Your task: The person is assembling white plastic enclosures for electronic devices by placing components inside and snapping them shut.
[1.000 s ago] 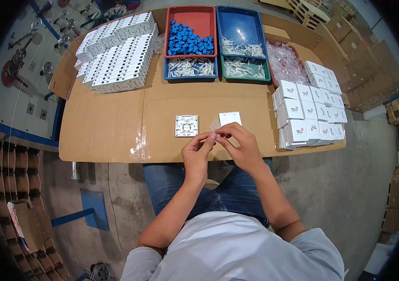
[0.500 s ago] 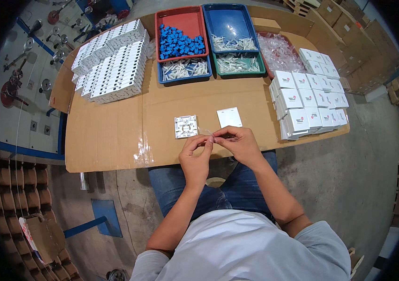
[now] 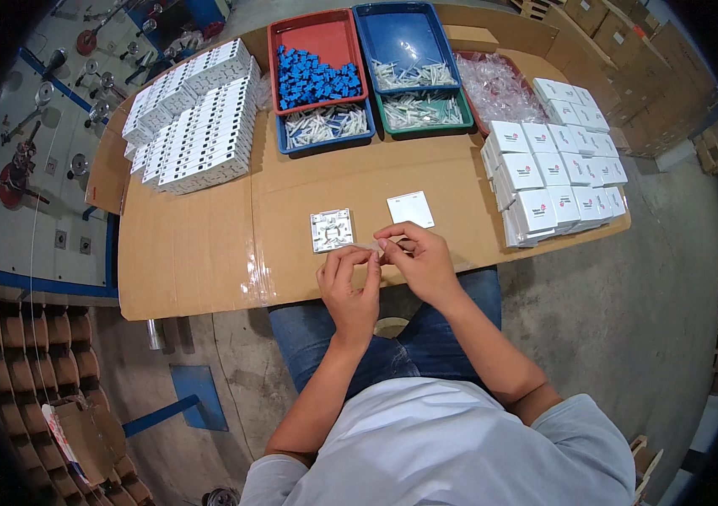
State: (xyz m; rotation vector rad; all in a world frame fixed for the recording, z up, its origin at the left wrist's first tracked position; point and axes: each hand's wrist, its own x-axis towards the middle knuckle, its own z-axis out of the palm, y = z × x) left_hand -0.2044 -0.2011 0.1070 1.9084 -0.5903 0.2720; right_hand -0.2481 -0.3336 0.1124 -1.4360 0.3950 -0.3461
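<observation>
My left hand (image 3: 350, 288) and my right hand (image 3: 423, 263) meet fingertip to fingertip at the table's front edge. Pinched between them is a small clear plastic bag (image 3: 367, 246), mostly covered by my fingers. Just beyond my left hand lies an open white square box base (image 3: 330, 231), its moulded inside facing up with small pale pieces in it. A flat white square cover (image 3: 410, 210) rests beyond my right hand, apart from the base.
Stacked white boxes (image 3: 198, 126) stand at the left; more white boxes (image 3: 554, 173) at the right. At the back are a red tray (image 3: 312, 34) of blue pieces, blue (image 3: 401, 34) and green (image 3: 422, 129) trays of white plugs, and a tray of clear bags (image 3: 498, 84).
My fingers have shifted slightly on the clear bag, and my right hand has opened out a little from my left. The base and the cover stay in place on the table.
</observation>
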